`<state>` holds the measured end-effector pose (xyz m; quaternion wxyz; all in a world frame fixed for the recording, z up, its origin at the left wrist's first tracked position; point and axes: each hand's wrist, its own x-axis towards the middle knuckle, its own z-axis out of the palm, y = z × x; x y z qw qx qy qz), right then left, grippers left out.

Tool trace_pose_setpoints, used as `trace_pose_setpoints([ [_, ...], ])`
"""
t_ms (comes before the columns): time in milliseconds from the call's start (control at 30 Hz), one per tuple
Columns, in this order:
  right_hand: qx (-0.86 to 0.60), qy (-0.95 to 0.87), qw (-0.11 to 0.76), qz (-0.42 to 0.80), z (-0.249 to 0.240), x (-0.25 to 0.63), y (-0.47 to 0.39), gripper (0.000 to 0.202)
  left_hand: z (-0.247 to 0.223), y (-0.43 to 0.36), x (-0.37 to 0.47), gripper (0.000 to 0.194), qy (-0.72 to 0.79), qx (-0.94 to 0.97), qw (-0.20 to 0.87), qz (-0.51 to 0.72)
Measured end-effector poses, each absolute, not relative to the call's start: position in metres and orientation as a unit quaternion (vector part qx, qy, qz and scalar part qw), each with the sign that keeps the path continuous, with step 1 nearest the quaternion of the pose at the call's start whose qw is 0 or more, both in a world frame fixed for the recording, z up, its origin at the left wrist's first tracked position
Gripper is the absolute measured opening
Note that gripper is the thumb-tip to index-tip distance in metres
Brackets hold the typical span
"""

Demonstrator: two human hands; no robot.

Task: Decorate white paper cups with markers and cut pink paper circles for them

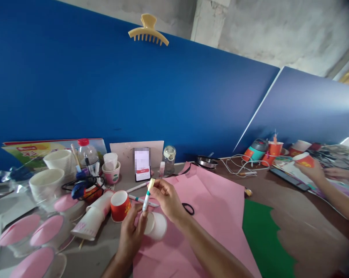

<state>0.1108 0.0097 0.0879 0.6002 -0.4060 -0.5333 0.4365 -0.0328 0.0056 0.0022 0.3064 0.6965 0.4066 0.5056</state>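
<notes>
My left hand grips the lower white body of a marker pen. The pen tilts upward and has a teal band and a pale yellow end. At that yellow end, my right hand pinches it between thumb and fingers. A white paper cup lies on its side just behind my left fingertips; whether the hand touches it, I cannot tell. Beneath both hands spreads a large pink paper sheet. Black scissors handles show beside my right wrist, the rest hidden. A red paper cup stands left of my hands.
Several cups with pink paper tops crowd the left side. A phone leans upright at the back, near a clear bottle. Green paper lies right. Farther right, another person's hand holds a red cup. A blue partition rises behind.
</notes>
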Motion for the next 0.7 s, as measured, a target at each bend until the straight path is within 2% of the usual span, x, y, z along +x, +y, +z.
trace_pose_setpoints([
  [100,-0.396,-0.557,0.581,0.441,0.093,0.110,0.008,0.019,0.004,0.004,-0.033,0.030,0.407,0.690,0.329,0.500],
  [233,-0.430,-0.583,0.573,0.384,0.092,0.113,0.009,0.018,0.007,0.003,-0.032,0.033,0.407,0.689,0.335,0.497],
  [433,-0.402,-0.536,0.586,0.455,0.096,0.121,0.012,0.028,0.011,0.004,-0.031,0.037,0.402,0.692,0.340,0.494],
  [700,-0.356,-0.575,0.574,0.462,0.101,0.126,0.010,0.033,0.005,0.008,-0.034,0.035,0.393,0.705,0.319,0.496],
])
